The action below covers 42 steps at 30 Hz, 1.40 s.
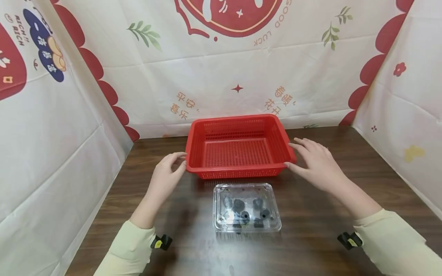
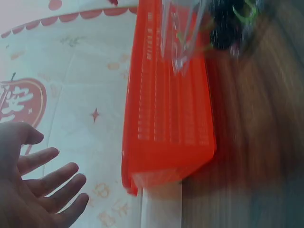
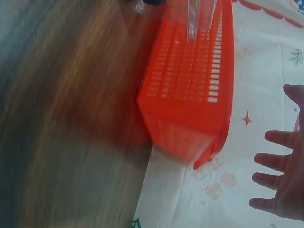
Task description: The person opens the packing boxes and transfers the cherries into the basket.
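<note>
An empty red slotted basket (image 1: 241,169) stands on the dark wooden table (image 1: 321,234). In front of it lies a shut clear plastic box (image 1: 246,207) with several small black pieces inside. My left hand (image 1: 177,161) is at the basket's front left corner, fingers relaxed, holding nothing. My right hand (image 1: 299,153) reaches the basket's right rim with straight fingers. In the left wrist view the left hand (image 2: 45,187) is spread and apart from the basket (image 2: 166,118). In the right wrist view the right hand (image 3: 280,175) is also spread, beside the basket (image 3: 190,85).
Printed white and red cloth (image 1: 221,73) hangs behind and on both sides of the table. Black and yellow clips (image 1: 161,242) sit at both sleeves. Both wrist views are blurred, and the clear box (image 2: 183,33) shows at their top edges.
</note>
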Motion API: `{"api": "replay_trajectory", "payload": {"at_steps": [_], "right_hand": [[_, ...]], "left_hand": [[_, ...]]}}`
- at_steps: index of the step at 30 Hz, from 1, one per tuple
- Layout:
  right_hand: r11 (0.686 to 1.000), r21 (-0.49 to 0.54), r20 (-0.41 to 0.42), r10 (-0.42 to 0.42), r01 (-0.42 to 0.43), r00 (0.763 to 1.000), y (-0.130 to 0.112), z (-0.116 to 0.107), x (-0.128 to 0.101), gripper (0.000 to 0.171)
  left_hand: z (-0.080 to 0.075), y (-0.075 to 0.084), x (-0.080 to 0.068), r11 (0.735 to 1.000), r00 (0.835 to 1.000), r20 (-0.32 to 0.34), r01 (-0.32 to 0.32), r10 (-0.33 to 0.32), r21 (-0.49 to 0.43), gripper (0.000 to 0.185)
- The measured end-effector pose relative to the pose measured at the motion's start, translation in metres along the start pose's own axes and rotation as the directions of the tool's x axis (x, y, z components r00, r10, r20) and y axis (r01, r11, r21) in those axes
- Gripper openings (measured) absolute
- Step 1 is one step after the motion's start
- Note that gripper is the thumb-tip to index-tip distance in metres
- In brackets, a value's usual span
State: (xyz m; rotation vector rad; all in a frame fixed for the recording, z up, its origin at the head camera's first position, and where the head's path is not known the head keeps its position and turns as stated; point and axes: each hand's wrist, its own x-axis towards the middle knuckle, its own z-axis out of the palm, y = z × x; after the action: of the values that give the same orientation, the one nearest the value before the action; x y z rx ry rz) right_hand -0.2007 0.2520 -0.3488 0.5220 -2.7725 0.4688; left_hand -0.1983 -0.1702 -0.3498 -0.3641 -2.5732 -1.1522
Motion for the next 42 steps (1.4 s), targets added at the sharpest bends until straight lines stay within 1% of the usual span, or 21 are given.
{"api": "replay_trajectory", "payload": {"at_steps": [4,10,14,19,23,27,31,33,36,42], "right_hand": [[0.999,0.015,-0.026,-0.032,0.032,0.999,-0.008,0.003,-0.005,0.061],[0.996,0.026,-0.055,-0.087,0.088,0.995,-0.022,0.009,-0.012,0.060],[0.991,0.032,-0.065,-0.126,0.128,0.990,-0.029,0.013,-0.017,0.060],[0.987,0.051,-0.058,-0.150,0.153,0.987,-0.037,0.013,-0.025,0.063],[0.985,0.062,-0.052,-0.160,0.163,0.986,-0.042,0.012,-0.031,0.063],[0.980,0.068,-0.062,-0.183,0.187,0.981,-0.045,0.014,-0.038,0.058],[0.975,0.077,-0.059,-0.203,0.208,0.977,-0.047,0.018,-0.042,0.056],[0.974,0.084,-0.047,-0.208,0.211,0.977,-0.048,0.021,-0.045,0.056],[0.972,0.086,-0.025,-0.218,0.220,0.976,-0.050,0.025,-0.047,0.054],[0.967,0.100,0.021,-0.236,0.233,0.972,-0.052,0.036,-0.050,0.052]], "left_hand": [[0.007,0.008,-0.005,0.996,0.999,0.034,0.032,-0.029,-0.085,0.025],[0.016,0.014,-0.016,0.980,0.993,0.092,0.091,-0.075,-0.177,0.024],[0.022,0.015,-0.024,0.966,0.985,0.140,0.129,-0.099,-0.222,0.023],[0.028,0.016,-0.031,0.956,0.978,0.181,0.151,-0.107,-0.251,0.019],[0.034,0.017,-0.035,0.955,0.969,0.217,0.169,-0.116,-0.244,0.019],[0.041,0.017,-0.038,0.956,0.957,0.260,0.188,-0.127,-0.225,0.020],[0.047,0.015,-0.037,0.961,0.952,0.274,0.196,-0.138,-0.197,0.020],[0.050,0.013,-0.037,0.964,0.951,0.276,0.195,-0.141,-0.180,0.020],[0.054,0.010,-0.037,0.967,0.945,0.292,0.200,-0.148,-0.158,0.019],[0.062,0.005,-0.038,0.958,0.930,0.333,0.226,-0.159,-0.174,0.021]]}}
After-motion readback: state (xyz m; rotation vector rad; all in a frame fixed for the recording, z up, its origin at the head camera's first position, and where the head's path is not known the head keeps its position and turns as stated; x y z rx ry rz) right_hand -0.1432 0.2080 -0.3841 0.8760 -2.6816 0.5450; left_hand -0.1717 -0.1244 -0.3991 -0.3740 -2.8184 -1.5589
